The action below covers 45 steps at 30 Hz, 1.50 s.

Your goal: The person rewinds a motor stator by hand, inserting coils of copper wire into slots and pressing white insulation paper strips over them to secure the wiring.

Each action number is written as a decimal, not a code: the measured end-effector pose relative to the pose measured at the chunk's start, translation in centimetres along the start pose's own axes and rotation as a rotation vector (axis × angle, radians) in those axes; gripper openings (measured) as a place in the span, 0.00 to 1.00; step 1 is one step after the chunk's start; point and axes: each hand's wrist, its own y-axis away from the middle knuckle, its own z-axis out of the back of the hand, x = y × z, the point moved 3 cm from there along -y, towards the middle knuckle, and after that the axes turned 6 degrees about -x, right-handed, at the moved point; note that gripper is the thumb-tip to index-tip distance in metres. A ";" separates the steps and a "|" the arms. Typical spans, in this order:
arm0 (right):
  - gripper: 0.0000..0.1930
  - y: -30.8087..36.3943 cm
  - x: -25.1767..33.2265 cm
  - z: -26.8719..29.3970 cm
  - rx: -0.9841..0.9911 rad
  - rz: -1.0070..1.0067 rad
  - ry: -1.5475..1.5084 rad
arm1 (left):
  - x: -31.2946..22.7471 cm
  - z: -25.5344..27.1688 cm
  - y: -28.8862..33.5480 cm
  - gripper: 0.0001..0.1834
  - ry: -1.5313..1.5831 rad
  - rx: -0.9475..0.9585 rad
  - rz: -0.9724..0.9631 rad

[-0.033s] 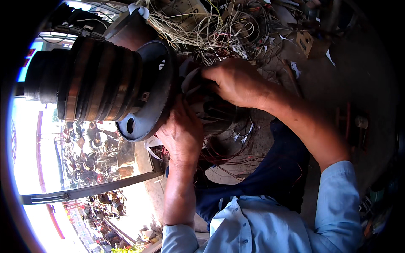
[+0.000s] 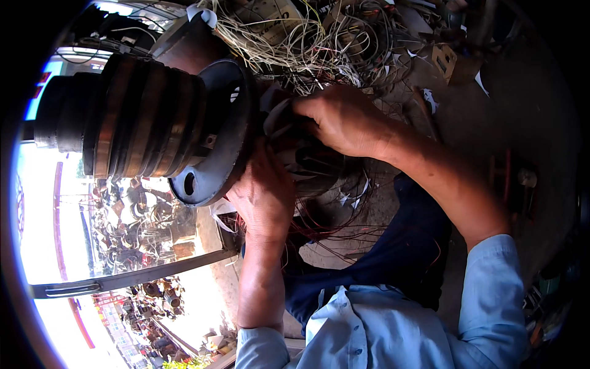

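Note:
A large wound motor rotor lies in front of me at the left. Its shaft end carries a stack of copper-coloured slip rings (image 2: 138, 117) with dark bands between. Behind them stands a grey metal disc (image 2: 230, 147) with holes. My left hand (image 2: 265, 194) grips the rotor just right of the disc, its fingers partly in shadow. Above and to the right, my right hand (image 2: 341, 120) has its fingers closed at the dark strips (image 2: 279, 120) around the winding (image 2: 316, 163). Its fingertips are hidden, so what they pinch cannot be made out.
Tangled pale wire (image 2: 301, 43) is heaped at the far side. Thin reddish wires (image 2: 335, 234) hang below the winding near my legs. A box-like block with holes (image 2: 455, 64) sits on the floor at the far right. A metal bar (image 2: 141, 273) crosses the lower left.

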 end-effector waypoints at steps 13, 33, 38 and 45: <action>0.16 0.8 -0.4 -1.4 -0.144 0.242 -0.088 | -0.4 -0.3 0.6 0.11 0.047 -0.044 0.022; 0.19 -9.8 0.8 2.4 -0.115 -0.378 -0.389 | 7.6 8.7 3.2 0.21 0.553 -0.699 0.231; 0.13 -15.3 2.2 -1.7 0.190 -0.506 -0.631 | 13.7 3.3 -1.9 0.16 1.396 -0.553 1.146; 0.12 -18.3 1.1 -2.0 0.143 -0.550 -0.661 | 12.8 2.1 -3.4 0.15 1.284 -0.517 1.056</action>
